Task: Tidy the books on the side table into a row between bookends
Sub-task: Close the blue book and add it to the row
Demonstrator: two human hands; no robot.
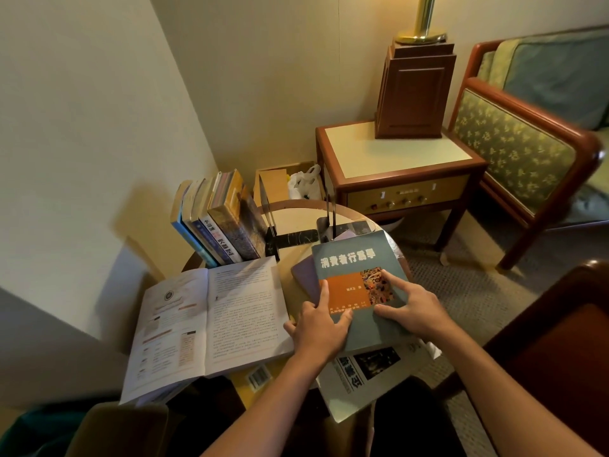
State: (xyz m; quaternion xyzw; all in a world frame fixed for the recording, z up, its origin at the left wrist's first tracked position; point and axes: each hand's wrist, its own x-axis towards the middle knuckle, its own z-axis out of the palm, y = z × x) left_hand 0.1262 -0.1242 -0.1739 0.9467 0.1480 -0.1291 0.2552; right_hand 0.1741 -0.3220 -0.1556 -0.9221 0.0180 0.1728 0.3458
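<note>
We found both forearms extended over the side table (pixel 298 216), left hand (pixel 318 321) and right hand (pixel 410 310) resting fingers-flat on the grey-blue book (pixel 356 255), gripping nothing. The book lay atop a loose pile (pixel 304 277), right of the leaning row of books (pixel 220 225).

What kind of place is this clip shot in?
Probably a hotel room, in a sitting corner. There is a bedside console with a built-in knob panel, a brass lamp on a wooden base standing on it, and a matching upholstered armchair beside it.
</note>
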